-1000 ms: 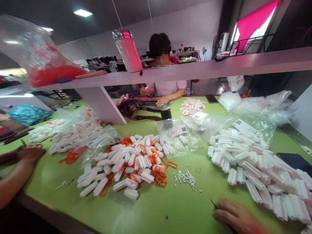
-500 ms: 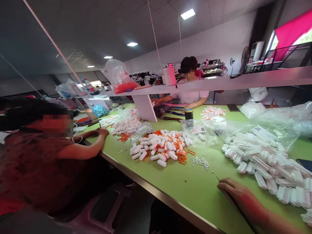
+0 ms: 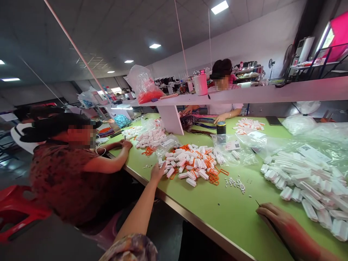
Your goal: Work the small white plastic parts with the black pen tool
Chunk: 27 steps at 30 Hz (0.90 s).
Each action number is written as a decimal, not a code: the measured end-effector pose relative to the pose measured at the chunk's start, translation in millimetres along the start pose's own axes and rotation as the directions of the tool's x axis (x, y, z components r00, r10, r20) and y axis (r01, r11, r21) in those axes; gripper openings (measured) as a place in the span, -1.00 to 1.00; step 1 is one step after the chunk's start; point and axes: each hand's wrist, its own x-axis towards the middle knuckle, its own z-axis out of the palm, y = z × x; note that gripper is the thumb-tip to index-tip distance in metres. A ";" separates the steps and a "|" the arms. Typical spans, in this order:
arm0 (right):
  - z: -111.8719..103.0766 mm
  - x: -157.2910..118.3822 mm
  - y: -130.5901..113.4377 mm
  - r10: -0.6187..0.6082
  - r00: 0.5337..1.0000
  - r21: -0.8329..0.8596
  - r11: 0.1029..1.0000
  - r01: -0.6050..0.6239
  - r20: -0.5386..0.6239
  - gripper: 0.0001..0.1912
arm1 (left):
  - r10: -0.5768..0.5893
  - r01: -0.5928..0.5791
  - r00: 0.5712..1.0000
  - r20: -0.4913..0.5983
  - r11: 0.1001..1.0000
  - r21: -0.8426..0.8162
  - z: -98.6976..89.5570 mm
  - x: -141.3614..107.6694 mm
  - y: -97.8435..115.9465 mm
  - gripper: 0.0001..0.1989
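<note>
Right hand [image 3: 277, 217] pinched thin dark tool [image 3: 258, 203], long axis pointed far-left, left hand [image 3: 157, 173] by white pieces [image 3: 191, 182], couldn't tell its grip

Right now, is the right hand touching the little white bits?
Apart: the head view shows green table between the right hand and the little white bits.

Across the upper middle of the frame runs a pale shelf [image 3: 252, 96], bearing a white bottle [image 3: 200, 85] and, left of it, a clear bag [image 3: 146, 87] with red contents. Below the shelf, right of centre, a dark can [image 3: 221, 127] stands on the tabletop [image 3: 231, 215]; a dark phone [image 3: 273, 120] lies farther right. A red stool [image 3: 13, 195] stands at lower left. At upper right are a standing fan [image 3: 271, 64] and a bright pink curtain [image 3: 340, 32]. Lit panels [image 3: 219, 7] dot the dark ceiling [image 3: 108, 32].
</note>
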 end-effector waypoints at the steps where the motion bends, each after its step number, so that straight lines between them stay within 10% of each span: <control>1: 0.5 -0.4 0.7 0.005 1.000 0.003 1.000 -0.005 0.002 -0.59 | 0.005 -0.004 1.000 0.027 1.000 -0.018 8.5 2.7 2.5 -0.45; 9: 1.2 -2.0 9.1 0.047 0.998 0.007 0.999 -0.048 0.032 -0.60 | 0.130 -0.121 0.990 0.057 0.982 -0.146 64.8 -27.8 21.6 -0.50; 18: -1.9 -0.6 2.9 -0.024 0.999 -0.038 0.999 0.025 0.028 -0.60 | -0.073 0.070 0.996 -0.047 0.995 -0.068 34.6 43.3 -15.0 -0.64; 27: -2.6 1.6 -4.9 -0.069 0.997 -0.113 0.991 0.071 0.026 -0.60 | 0.028 -0.048 0.995 -0.101 0.978 -0.201 23.8 55.5 -8.9 -0.68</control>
